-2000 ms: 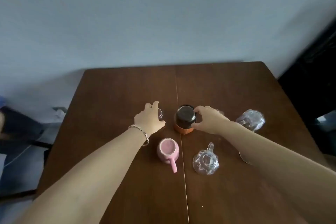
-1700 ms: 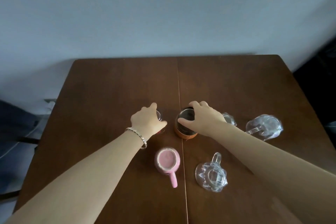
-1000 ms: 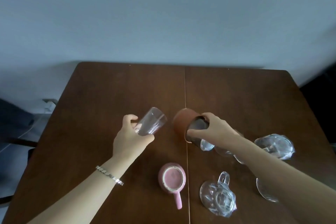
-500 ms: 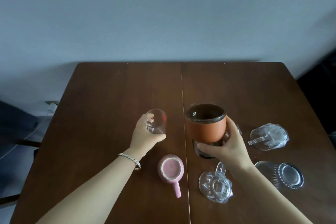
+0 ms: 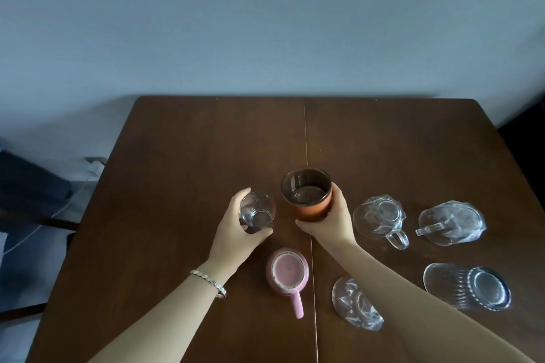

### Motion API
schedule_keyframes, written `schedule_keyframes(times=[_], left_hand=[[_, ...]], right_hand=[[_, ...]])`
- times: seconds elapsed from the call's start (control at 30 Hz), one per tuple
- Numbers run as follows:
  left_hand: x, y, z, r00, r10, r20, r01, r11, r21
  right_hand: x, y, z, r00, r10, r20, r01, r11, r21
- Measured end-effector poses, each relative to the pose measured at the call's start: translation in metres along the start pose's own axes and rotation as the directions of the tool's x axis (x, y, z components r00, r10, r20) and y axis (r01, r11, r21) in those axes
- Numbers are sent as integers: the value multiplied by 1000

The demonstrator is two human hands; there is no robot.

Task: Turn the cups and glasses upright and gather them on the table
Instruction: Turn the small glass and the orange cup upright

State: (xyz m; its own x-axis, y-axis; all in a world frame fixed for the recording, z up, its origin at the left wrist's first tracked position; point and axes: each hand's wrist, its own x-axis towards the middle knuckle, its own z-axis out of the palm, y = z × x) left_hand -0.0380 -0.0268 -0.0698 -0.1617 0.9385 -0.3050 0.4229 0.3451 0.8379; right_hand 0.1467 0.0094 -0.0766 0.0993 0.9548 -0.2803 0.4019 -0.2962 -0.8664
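Note:
My left hand point(image 5: 236, 233) grips a small clear glass point(image 5: 257, 211), mouth up, at the middle of the brown table point(image 5: 182, 156). My right hand point(image 5: 333, 221) holds an orange cup with a dark rim point(image 5: 308, 194), also mouth up, just right of it. A pink mug point(image 5: 288, 272) sits bottom up near me. Two clear glass mugs point(image 5: 379, 219) point(image 5: 451, 222) lie bottom up to the right. A ribbed glass point(image 5: 469, 286) lies upside down at right. Another clear mug point(image 5: 355, 305) is partly hidden under my right forearm.
A grey-blue wall rises behind the table's far edge. Left of the table, a white socket strip point(image 5: 95, 163) and cable lie on the floor by dark furniture point(image 5: 26, 186). A dark object stands off the table's right edge.
Both hands lifted the small glass and the orange cup, turned them from mouth down to mouth up, and lowered them to the table's middle.

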Motion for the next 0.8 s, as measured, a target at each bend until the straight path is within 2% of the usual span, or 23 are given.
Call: schedule_keyframes(times=[0.33,0.43,0.53,0.63,0.7,0.73,0.8], left_hand=[[-3,8,0,999,28,-20,-24,984,174],[-11,20,4,997,29,-72,-9,964,265],[-26,35,11,974,151,-168,-78,923,378],[-46,45,19,935,315,-163,-230,888,399],[-59,49,23,921,380,-92,-314,858,406],[-64,49,25,924,380,-45,-329,849,414],[-72,49,27,938,347,27,-318,825,467]], right_hand=[[-9,5,5,998,64,-22,-63,997,47],[-13,6,2,996,82,-21,-82,996,19],[-16,7,-7,993,111,34,-109,993,-37],[-23,2,-24,994,54,99,-39,988,-149],[-23,-6,-45,994,-4,105,34,957,-287],[-19,-11,-58,996,-61,69,83,917,-390],[-4,-17,-84,991,-133,2,102,751,-652]])
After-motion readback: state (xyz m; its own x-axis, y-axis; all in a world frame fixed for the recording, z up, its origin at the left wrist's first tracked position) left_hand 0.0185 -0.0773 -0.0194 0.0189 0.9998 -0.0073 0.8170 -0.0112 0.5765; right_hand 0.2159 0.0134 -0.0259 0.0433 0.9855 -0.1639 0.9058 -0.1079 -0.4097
